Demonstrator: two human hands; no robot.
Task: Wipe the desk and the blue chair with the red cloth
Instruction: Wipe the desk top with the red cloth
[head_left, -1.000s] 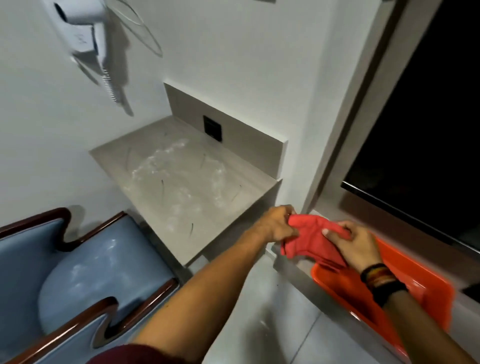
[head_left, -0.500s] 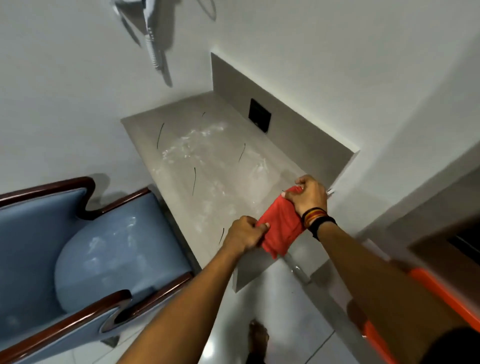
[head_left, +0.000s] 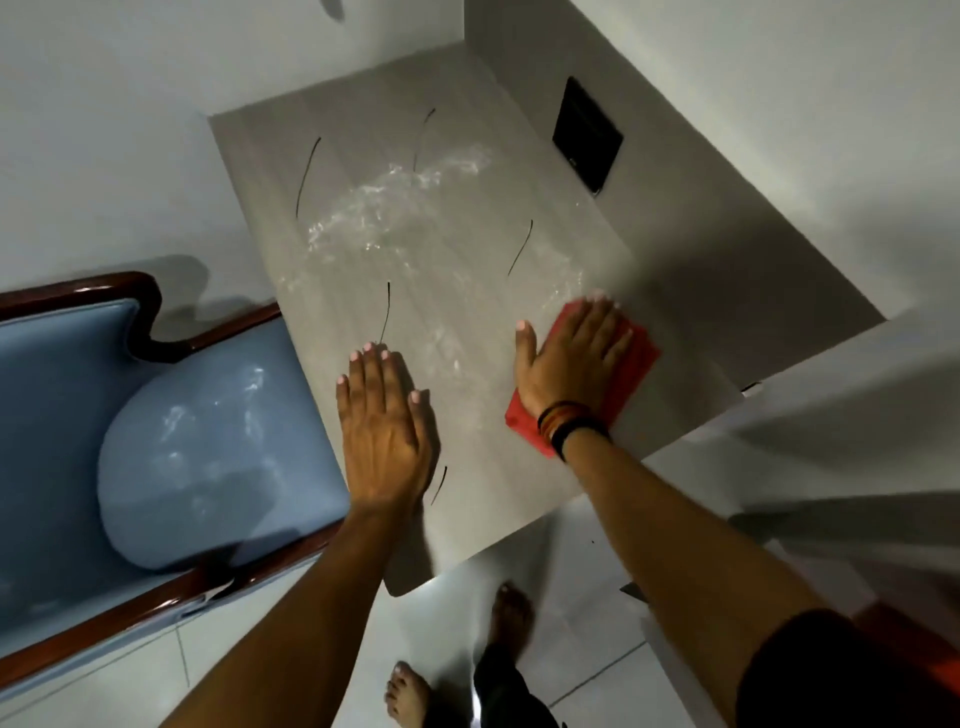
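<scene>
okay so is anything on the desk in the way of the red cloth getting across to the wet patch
Nothing solid. The right hand presses the red cloth flat on the desk; only thin dark strands lie near the wet patch. The left hand rests flat, off to the side.

Dim indoor light, cool and greyish, with no lamp in sight. The brightest patch is the white wall at the far right, fading to murky grey at the near right corner. Wet streaks on the grey desk catch soft white glare, and the blue chair seat at the left shows pale, smeared reflections. The left hand casts a soft shadow to its right on the desk; the chair back throws a blurred shadow on the wall behind it. Straight edges bow and lean outward toward the frame borders. The whole picture is slightly soft, and the near floor and feet are blurred.
</scene>
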